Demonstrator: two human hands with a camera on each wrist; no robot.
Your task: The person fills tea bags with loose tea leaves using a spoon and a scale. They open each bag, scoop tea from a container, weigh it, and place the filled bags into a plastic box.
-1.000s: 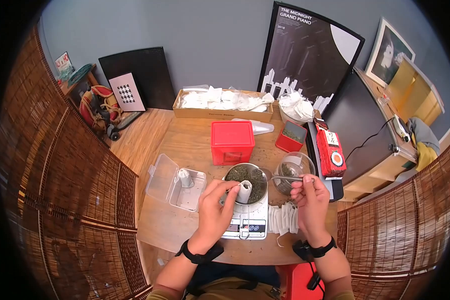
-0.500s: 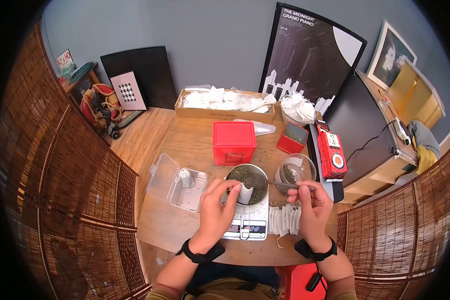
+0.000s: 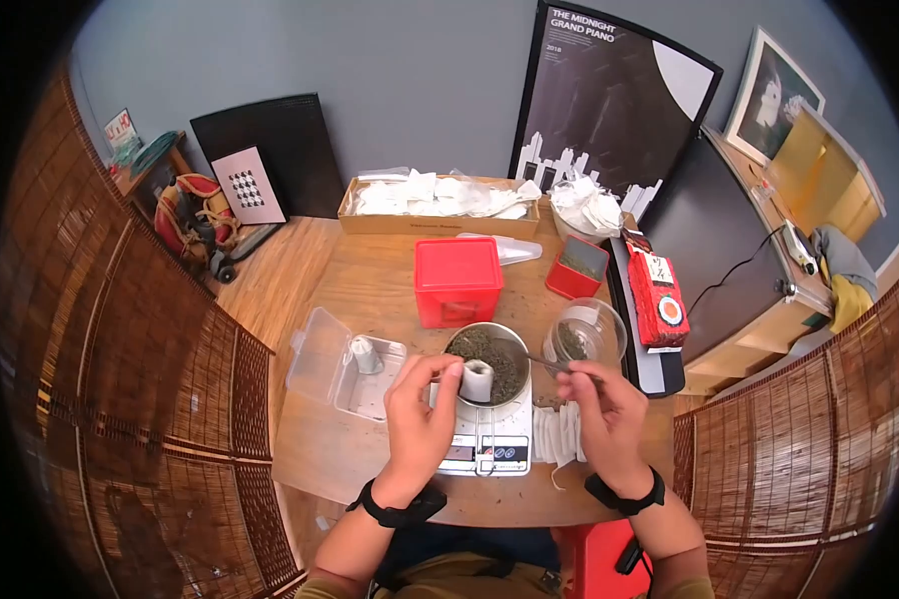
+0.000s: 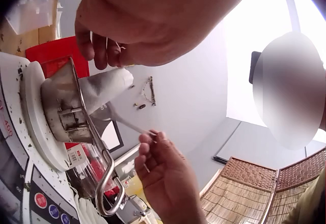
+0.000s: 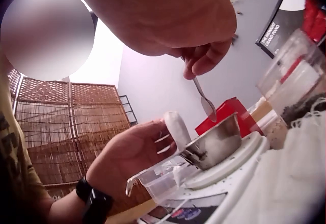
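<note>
A metal pan [image 3: 517, 396] of dark dried leaves stands on a white scale [image 3: 514, 439]. My left hand [image 3: 420, 414] pinches the rim of a small white bag [image 3: 477, 383], which is upright at the pan's left side with its mouth open. My right hand [image 3: 609, 419] grips the handle of a metal spoon [image 5: 208, 107], its bowl over the pan in the right wrist view. Beside the scale lies a row of white bags [image 3: 557, 433]. In the left wrist view the bag [image 4: 104, 87] leans out over the pan's edge [image 4: 76, 86].
Behind the pan stands a red box [image 3: 457, 280]. At the left is a clear container [image 3: 370, 411] holding a filled bag [image 3: 366, 354]. A clear round tub [image 3: 609, 344], a red tin [image 3: 569, 283] and a red packet [image 3: 659, 304] are on the right; a cardboard tray [image 3: 440, 225] sits behind.
The bag and my left hand have shifted slightly left, and the bag's mouth now faces up more. My right hand has moved a little left and lower with the spoon.
</note>
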